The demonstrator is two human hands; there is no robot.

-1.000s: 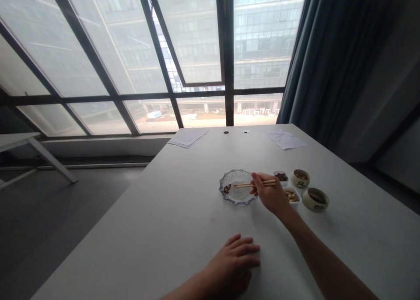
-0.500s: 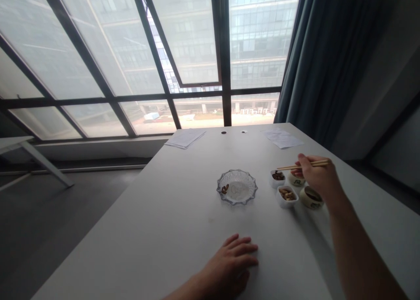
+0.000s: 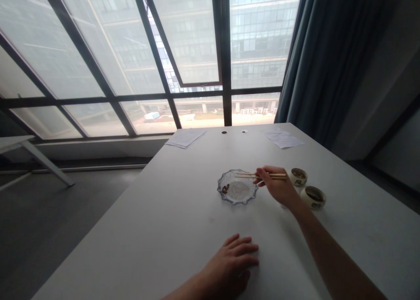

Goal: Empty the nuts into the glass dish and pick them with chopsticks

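Observation:
My right hand (image 3: 278,187) is closed around a pair of wooden chopsticks (image 3: 259,176), held level with their tips over the glass dish (image 3: 236,187). A few dark bits lie at the left inside of that dish. I cannot tell whether the tips carry anything. My left hand (image 3: 231,263) rests flat on the white table (image 3: 170,230) near its front edge, fingers stretched out and empty. Two round ceramic cups (image 3: 298,176) (image 3: 314,197) stand right of my right hand. The small white bowls are hidden behind my hand.
Sheets of paper (image 3: 185,138) (image 3: 282,138) lie at the table's far edge by two cable holes. A large window with dark frames fills the back, a dark curtain (image 3: 321,64) hangs at the right, and another table (image 3: 22,144) stands at far left.
My right hand went from the glass dish to the small bowls on the right, then came back left so the chopstick tips are over the dish again. The left hand stayed still.

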